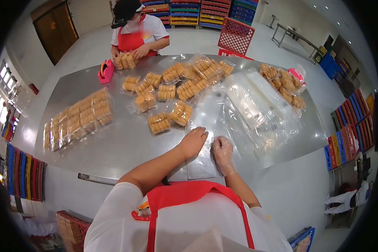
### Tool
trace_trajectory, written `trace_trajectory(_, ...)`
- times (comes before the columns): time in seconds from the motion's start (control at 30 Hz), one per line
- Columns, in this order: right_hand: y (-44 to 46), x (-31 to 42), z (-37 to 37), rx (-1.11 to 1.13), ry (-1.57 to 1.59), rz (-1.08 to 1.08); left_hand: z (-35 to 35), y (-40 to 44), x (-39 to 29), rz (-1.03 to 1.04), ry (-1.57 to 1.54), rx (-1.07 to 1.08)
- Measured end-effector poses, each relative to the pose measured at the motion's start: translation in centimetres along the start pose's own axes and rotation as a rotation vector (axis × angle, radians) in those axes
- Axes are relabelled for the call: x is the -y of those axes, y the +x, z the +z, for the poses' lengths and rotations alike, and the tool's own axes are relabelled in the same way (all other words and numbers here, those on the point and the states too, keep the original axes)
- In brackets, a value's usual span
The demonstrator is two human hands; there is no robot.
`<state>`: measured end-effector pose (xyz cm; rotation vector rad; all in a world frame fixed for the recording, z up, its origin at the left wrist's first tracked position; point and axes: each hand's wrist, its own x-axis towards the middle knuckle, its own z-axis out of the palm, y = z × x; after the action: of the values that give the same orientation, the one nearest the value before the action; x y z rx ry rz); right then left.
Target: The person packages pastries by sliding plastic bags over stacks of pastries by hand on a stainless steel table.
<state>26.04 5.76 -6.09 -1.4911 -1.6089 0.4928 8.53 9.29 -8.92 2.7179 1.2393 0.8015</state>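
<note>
My bare left hand [193, 142] lies flat on clear plastic bags [203, 166] near the table's front edge. Just right of it, my right hand [223, 152], in a clear glove, has its fingers curled together at the edge of the plastic; what they hold is too small to make out. Ahead lie filled packs of round biscuits [182, 113], grouped loosely in the middle of the table. A large stack of empty clear bags [250, 98] spreads out to the right of the packs.
Neat rows of packs [77, 117] stand at the left. A pink tape dispenser [106, 71] sits near a co-worker [143, 35], who handles packs across the steel table [128, 147]. More biscuits [283, 84] lie at the right back. Coloured crates [185, 12] stand beyond.
</note>
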Motion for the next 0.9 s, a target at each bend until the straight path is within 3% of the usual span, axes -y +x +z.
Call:
trace_trajectory(0.2, -0.2, 0.0, -0.2, 0.047, 0.017, 0.012, -1.0, -2.2, 0.4, -0.072, 0.031, -0.097)
trace_trajectory(0.3, -0.1, -0.8, 0.3, -0.031, 0.037, -0.045, -2.1, -3.5, -0.1, -0.125, 0.06, -0.199)
trace_trajectory(0.4, -0.4, 1.3, 0.2, -0.187, -0.028, -0.35, -3.5, -3.6, -0.7, -0.059, -0.128, -0.204)
trace_trajectory(0.5, -1.6, 4.3, -0.8, -0.051, -0.031, -0.565, -7.4, -2.6, -3.2, 0.05, -0.292, -0.087)
trace_trajectory(0.57, -1.1, 5.7, -1.3, 0.053, 0.064, -0.563, -10.7, -2.5, -5.0, -0.085, -0.48, -0.164)
trace_trajectory(0.67, -0.2, 11.3, -4.4, 0.178, 0.146, -0.409, -13.4, -2.6, -6.3, -0.65, -1.252, -0.42)
trace_trajectory(0.77, 0.0, 12.1, -5.0, 0.789, 0.561, -0.21, -13.9, -4.2, -5.0, -0.742, -1.453, -0.444)
trace_trajectory(0.8, 0.2, 12.4, -5.0, 0.908, 0.532, -0.309, -14.7, -4.6, -5.8, -0.777, -1.388, -0.392)
trace_trajectory(0.9, 0.4, 15.2, -4.7, 0.601, 0.037, -0.532, -15.4, -5.4, -7.7, -0.788, -1.269, -0.465)
